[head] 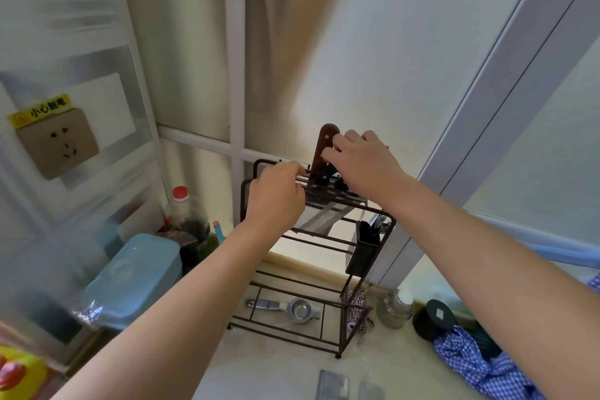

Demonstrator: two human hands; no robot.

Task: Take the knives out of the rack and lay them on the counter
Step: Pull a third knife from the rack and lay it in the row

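Note:
A dark metal wire rack [370, 331] stands on the pale counter [276, 364] against the wall. Knives stand upright in its top slots: one with a tall brown wooden handle [324, 146], and others with black handles [331, 177]. A steel blade [319, 221] shows below the slots. My left hand [276, 198] grips the rack's top rail at its left end. My right hand [360, 162] is at the knife handles, fingers curled around the brown handle.
A black cutlery holder [363, 250] hangs on the rack's right side. A metal squeezer [285, 307] lies under the rack. A blue lidded box [136, 279] and a red-capped bottle [185, 211] stand to the left. Jars [396, 307] and a blue checked cloth [480, 364] sit to the right.

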